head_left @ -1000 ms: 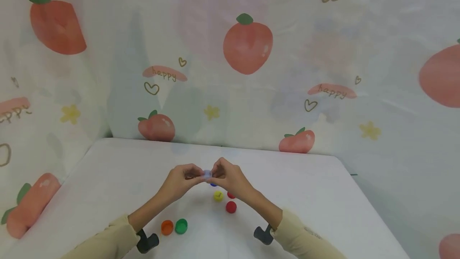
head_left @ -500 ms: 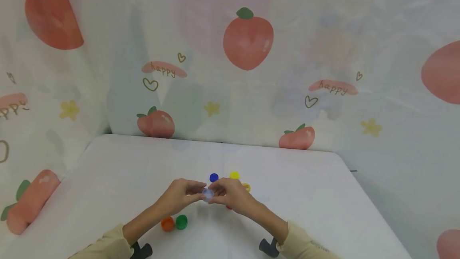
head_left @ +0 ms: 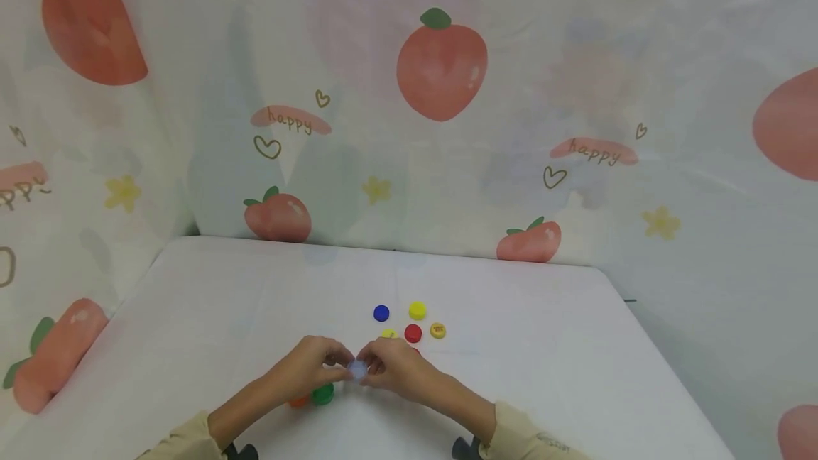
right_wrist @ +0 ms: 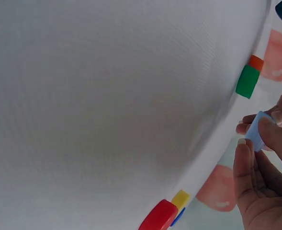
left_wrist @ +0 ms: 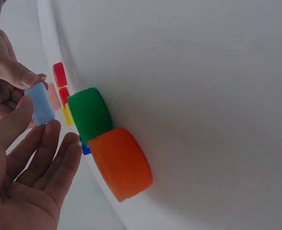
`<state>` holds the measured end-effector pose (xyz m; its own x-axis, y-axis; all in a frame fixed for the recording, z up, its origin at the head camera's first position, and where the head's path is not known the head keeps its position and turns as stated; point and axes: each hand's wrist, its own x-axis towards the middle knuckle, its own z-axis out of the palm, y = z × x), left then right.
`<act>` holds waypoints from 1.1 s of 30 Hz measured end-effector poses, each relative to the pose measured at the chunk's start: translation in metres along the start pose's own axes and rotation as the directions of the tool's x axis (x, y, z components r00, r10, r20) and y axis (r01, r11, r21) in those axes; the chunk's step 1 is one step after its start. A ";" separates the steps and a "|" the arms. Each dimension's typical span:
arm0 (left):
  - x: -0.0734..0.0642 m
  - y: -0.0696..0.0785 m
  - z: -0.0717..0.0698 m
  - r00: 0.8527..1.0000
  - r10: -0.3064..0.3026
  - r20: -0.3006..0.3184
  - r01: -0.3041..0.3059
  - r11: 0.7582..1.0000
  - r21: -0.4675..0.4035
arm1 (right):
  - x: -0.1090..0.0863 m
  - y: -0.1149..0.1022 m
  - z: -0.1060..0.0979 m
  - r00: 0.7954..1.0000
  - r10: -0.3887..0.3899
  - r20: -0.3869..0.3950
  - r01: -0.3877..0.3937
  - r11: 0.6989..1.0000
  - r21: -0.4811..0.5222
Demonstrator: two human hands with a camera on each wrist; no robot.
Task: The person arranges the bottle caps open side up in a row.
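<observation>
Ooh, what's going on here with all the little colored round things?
A person is holding up a small pale blue cap, pinched by both the left hand and the right hand, above a white table. The green cap and the orange cap sit side by side near the left hand. Farther off lie a blue cap, a gold-colored cap, some yellow caps and red caps, a few partly hidden behind the right hand.

White table point(head_left: 543, 346), colourful round caps point(head_left: 412, 333) on it
</observation>
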<state>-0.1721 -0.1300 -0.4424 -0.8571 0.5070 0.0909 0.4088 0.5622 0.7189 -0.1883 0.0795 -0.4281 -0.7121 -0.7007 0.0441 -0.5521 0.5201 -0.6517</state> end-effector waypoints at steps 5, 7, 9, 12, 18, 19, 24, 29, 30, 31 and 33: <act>-0.001 0.000 0.001 0.998 -0.018 0.056 0.017 1.000 0.020 | 0.000 0.001 0.005 0.999 0.008 0.032 -0.007 1.000 -0.025; -0.001 0.000 0.001 0.997 -0.022 0.077 0.019 0.999 0.045 | 0.001 0.001 0.008 0.999 0.012 0.039 -0.011 1.000 -0.025; 0.000 0.001 0.002 0.995 -0.026 0.092 0.018 0.997 0.079 | 0.001 0.000 0.010 0.999 0.021 0.045 -0.020 1.000 -0.022; 0.000 0.001 0.003 0.993 -0.038 0.113 0.024 0.992 0.123 | 0.003 -0.001 0.013 0.998 0.032 0.053 -0.031 0.999 -0.028; 0.002 0.000 0.006 0.987 -0.047 0.156 0.021 0.986 0.164 | 0.003 -0.001 0.016 0.997 0.022 0.076 -0.014 0.995 -0.104; 0.002 0.000 0.007 0.986 -0.049 0.162 0.020 0.984 0.177 | 0.003 0.000 0.017 0.997 0.017 0.081 -0.008 0.994 -0.112; 0.004 0.004 0.007 0.983 -0.068 0.169 0.024 0.968 0.250 | 0.004 0.001 0.018 0.995 0.006 0.098 0.005 0.994 -0.113; 0.004 0.004 0.006 0.980 -0.085 0.177 0.039 0.967 0.251 | 0.003 -0.001 0.017 0.993 0.019 0.119 -0.008 0.995 -0.096; 0.004 0.003 0.006 0.980 -0.085 0.178 0.039 0.968 0.249 | 0.003 -0.001 0.017 0.992 0.021 0.122 -0.009 0.996 -0.094; 0.004 0.003 0.006 0.980 -0.088 0.179 0.042 0.968 0.247 | 0.004 -0.002 0.017 0.992 0.021 0.123 -0.010 0.996 -0.093; 0.004 0.002 0.006 0.979 -0.093 0.181 0.047 0.968 0.247 | 0.004 -0.003 0.017 0.992 0.020 0.127 -0.009 0.996 -0.090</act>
<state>-0.1731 -0.1228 -0.4446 -0.8207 0.5621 -0.1026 0.4330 0.7289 0.5303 -0.1826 0.0667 -0.4393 -0.6624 -0.7463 -0.0653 -0.5824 0.5679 -0.5816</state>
